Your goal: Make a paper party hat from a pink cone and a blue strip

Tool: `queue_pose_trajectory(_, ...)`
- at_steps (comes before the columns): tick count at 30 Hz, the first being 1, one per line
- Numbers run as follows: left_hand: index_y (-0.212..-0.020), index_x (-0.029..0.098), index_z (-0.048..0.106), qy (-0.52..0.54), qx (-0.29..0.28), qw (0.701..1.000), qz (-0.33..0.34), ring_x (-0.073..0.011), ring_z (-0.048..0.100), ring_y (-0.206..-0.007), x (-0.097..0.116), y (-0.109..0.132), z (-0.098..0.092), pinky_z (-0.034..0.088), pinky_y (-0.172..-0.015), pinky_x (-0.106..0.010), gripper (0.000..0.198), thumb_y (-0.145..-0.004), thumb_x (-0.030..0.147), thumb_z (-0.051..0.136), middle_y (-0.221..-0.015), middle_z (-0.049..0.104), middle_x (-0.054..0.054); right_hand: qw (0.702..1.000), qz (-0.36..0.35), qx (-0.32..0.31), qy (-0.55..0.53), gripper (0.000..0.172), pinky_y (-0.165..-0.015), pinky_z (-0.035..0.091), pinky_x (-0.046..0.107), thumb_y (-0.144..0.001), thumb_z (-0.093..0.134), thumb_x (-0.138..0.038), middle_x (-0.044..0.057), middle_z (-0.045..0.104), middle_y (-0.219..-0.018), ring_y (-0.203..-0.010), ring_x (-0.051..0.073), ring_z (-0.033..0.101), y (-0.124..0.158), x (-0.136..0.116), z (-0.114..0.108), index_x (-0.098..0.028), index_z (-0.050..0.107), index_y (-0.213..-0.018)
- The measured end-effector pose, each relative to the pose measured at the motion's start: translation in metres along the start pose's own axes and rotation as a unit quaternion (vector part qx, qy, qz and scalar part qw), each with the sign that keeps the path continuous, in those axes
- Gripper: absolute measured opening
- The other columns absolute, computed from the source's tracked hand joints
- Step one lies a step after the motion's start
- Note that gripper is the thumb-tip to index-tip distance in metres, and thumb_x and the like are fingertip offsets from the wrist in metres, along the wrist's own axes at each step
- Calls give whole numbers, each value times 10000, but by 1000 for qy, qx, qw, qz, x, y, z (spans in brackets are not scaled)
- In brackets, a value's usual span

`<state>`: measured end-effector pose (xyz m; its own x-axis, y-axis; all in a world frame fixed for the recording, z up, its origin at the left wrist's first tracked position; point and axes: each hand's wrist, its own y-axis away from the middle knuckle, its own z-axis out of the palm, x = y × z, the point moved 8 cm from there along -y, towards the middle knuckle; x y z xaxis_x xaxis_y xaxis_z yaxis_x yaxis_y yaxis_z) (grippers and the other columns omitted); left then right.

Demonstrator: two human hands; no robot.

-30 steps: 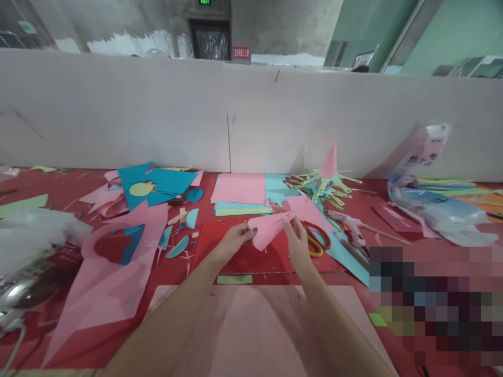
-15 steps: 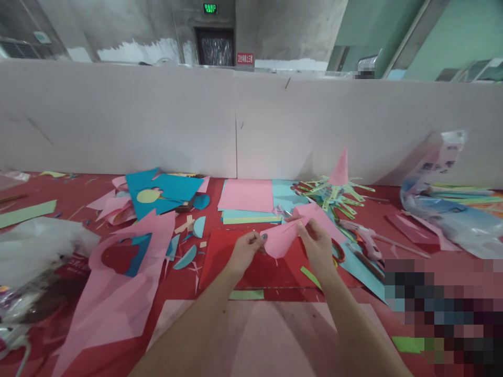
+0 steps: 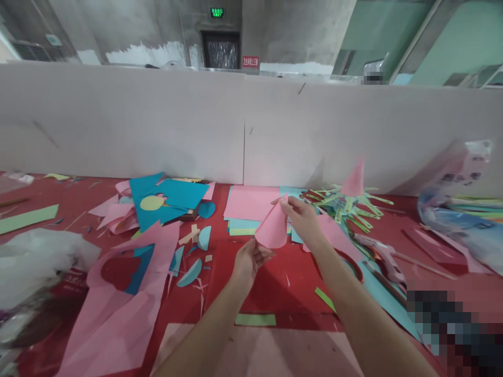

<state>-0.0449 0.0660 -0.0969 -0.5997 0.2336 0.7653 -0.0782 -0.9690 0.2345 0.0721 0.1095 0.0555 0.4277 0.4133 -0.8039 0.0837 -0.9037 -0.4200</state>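
A pink paper cone (image 3: 273, 230) stands tip-up between my two hands, above a red board (image 3: 239, 277). My left hand (image 3: 251, 262) grips its lower left edge from below, fingers curled under the rim. Near the tip, my right hand (image 3: 296, 209) pinches the paper between thumb and fingers. The inside of the cone is hidden from view. Farther right, a similar pink cone (image 3: 353, 180) rests on a spiky pile of green paper strips (image 3: 357, 207).
Stacked pink paper (image 3: 251, 201) lies behind my hands. At right are scissors with red handles (image 3: 356, 267), a pink glue gun (image 3: 383, 256) and a plastic bag (image 3: 467, 204). Cut pink paper (image 3: 113, 324) and blue sheets (image 3: 176, 196) lie left. A white partition (image 3: 157, 120) closes the back.
The pink paper, held sideways before, is now turned upright as a cone. My right hand has moved up and left to its tip; my left hand is under its lower edge.
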Motion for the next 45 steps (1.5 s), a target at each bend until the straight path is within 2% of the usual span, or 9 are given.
queue_pose_trajectory(4,-736,136,589,0,-34,999,-26,-192,636,-611,-4,2,7,456,-635,-296,325,-623,434,655,-603,661,-74,998,-39,14,38,417,-574,373,230,-786,454,-512,23,602,-734,-612,119,482,-33,-7,23,-150,658,-828)
queue_pose_trajectory(9,-810,152,583,10,-41,999,-29,-207,642,-698,-8,-3,7,449,-692,-319,318,-620,393,662,-692,674,-75,996,-71,-30,42,380,-618,396,234,-803,443,-507,30,635,-809,-641,123,524,-53,-17,81,-174,627,-805)
queue_pose_trajectory(13,-776,172,588,21,-22,999,-35,-204,627,-795,-11,-7,6,446,-732,-331,250,-657,391,609,-849,676,-87,990,-108,-65,65,340,-636,393,241,-824,448,-477,21,626,-763,-678,135,533,-50,-31,128,-195,622,-751)
queue_pose_trajectory(16,-747,162,609,25,-31,998,-39,-229,617,-817,-8,-5,10,444,-723,-334,225,-621,347,629,-806,682,-88,985,-131,-70,89,323,-676,388,261,-851,437,-441,38,617,-770,-751,159,524,-44,-37,154,-196,625,-753)
queue_pose_trajectory(24,-750,150,592,70,-13,997,-36,-227,620,-697,-8,-6,-1,438,-604,-317,238,-633,352,546,-641,659,-73,975,-172,-74,116,250,-738,404,279,-844,484,-412,52,626,-860,-839,177,533,-29,-27,194,-210,619,-902)
queue_pose_trajectory(36,-783,152,585,48,-18,998,-21,-202,612,-658,-14,-8,-5,446,-630,-327,285,-717,417,502,-662,652,-60,974,-164,-63,143,416,-822,424,315,-851,442,-445,91,597,-1062,-973,205,536,-14,-19,182,-173,491,-1162)
queue_pose_trajectory(41,-906,126,581,-36,-55,997,-36,-158,593,-738,-27,-16,3,477,-676,-342,315,-827,410,470,-852,626,-51,954,-183,-36,234,318,-841,415,309,-885,396,-286,84,547,-1132,-1004,188,508,5,-25,144,-186,457,-1181)
queue_pose_trajectory(43,-995,145,557,-69,-63,995,-30,-155,579,-812,-27,-16,6,487,-712,-351,279,-837,363,484,-974,594,-53,948,-174,-35,263,278,-828,413,314,-870,403,-215,77,552,-1112,-987,191,507,14,-15,118,-193,494,-1132)
queue_pose_trajectory(45,-963,134,565,-99,-70,992,-20,-152,589,-776,-24,-12,9,486,-709,-345,247,-810,325,534,-905,612,-43,942,-154,-31,297,221,-809,411,324,-850,419,-179,73,578,-1016,-926,200,518,25,1,84,-190,547,-1029)
